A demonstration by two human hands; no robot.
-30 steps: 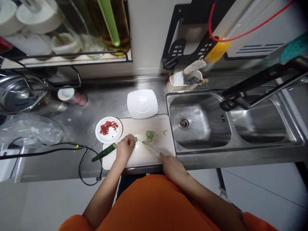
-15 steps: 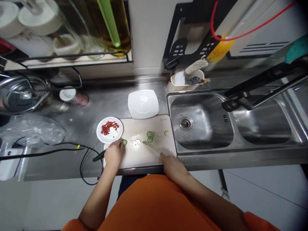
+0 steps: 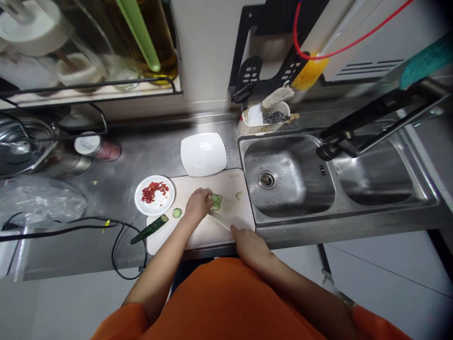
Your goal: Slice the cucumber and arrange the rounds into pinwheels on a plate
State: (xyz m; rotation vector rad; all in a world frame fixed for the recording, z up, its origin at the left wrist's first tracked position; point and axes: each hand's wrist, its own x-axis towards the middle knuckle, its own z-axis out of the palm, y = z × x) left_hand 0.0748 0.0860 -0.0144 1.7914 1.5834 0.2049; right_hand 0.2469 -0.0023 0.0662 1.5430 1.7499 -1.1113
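Several cucumber slices (image 3: 216, 203) lie beside bent left fingers (image 3: 205, 194), hold unclear; right fingers (image 3: 236, 232) clasp knife (image 3: 221, 222)

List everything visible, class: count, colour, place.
cutting board: 1, pale, centre
knife: 1, silvery, over board
cucumber piece: 1, green, board's left edge
cucumber slices: several, green, on board
round plate: 1, white, board's corner
red pieces: many, red, on plate
square dish: 1, white, behind board
sink basins: 2, silvery, right
faucet: 1, black, above basins
scrubber box: 1, white, behind basins
brush: 1, yellow, upper right
canister: 1, pink, left
pot: 1, silvery, left
plastic bag: 1, clear, left
cable: uncounted, black, left
jars: several, whitish, upper left
shirt: 1, orange, bottom
left hand: 1, at slices
right hand: 1, holding knife
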